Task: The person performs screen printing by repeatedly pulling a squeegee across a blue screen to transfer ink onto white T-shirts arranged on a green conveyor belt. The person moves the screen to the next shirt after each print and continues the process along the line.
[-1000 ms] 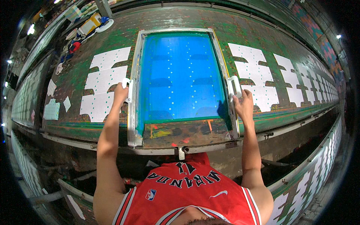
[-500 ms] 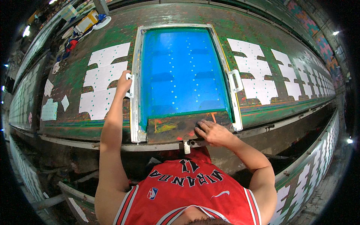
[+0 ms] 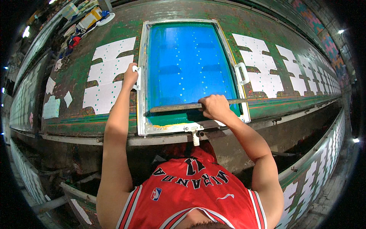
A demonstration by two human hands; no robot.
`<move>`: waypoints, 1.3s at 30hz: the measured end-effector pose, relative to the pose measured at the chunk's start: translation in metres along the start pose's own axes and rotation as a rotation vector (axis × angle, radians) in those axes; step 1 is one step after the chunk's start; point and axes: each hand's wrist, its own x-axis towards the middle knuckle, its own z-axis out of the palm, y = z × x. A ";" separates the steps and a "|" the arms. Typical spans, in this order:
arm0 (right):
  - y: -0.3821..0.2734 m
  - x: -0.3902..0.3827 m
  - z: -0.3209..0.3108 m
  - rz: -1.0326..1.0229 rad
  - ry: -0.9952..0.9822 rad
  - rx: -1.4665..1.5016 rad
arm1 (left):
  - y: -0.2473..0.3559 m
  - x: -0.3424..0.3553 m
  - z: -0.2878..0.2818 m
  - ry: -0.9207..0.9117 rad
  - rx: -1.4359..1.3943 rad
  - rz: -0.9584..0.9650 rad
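Hands (image 3: 214, 106) grip squeegee (image 3: 175, 107) on blue screen (image 3: 187, 61).

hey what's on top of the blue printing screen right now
A wooden squeegee bar lies across the blue screen, gripped by the right hand. Whatever is beneath the mesh is covered.

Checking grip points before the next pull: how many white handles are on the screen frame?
2. One white handle sits on the frame's left rail, gripped by the left hand. The other handle is on the right rail, free; the right hand holds the wooden squeegee.
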 end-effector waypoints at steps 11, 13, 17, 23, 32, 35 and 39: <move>-0.019 -0.061 0.026 0.024 -0.108 -0.072 | 0.007 -0.007 0.010 0.012 0.029 -0.022; -0.023 -0.067 0.044 -0.031 0.067 -0.008 | 0.008 -0.006 0.013 0.008 0.031 -0.046; -0.024 -0.060 0.070 -0.093 0.389 -0.061 | 0.013 -0.007 0.015 -0.001 0.051 -0.056; 0.012 0.012 0.066 -0.069 0.324 -0.066 | 0.020 -0.013 0.017 -0.007 0.049 -0.057; 0.096 0.178 0.046 -0.021 0.289 -0.164 | 0.021 -0.013 0.026 -0.034 0.071 -0.120; 0.129 0.238 0.038 -0.006 0.292 -0.157 | 0.018 -0.013 0.030 -0.013 0.111 -0.052; 0.172 0.311 0.027 -0.009 0.292 -0.178 | 0.014 -0.015 0.036 0.051 0.130 0.101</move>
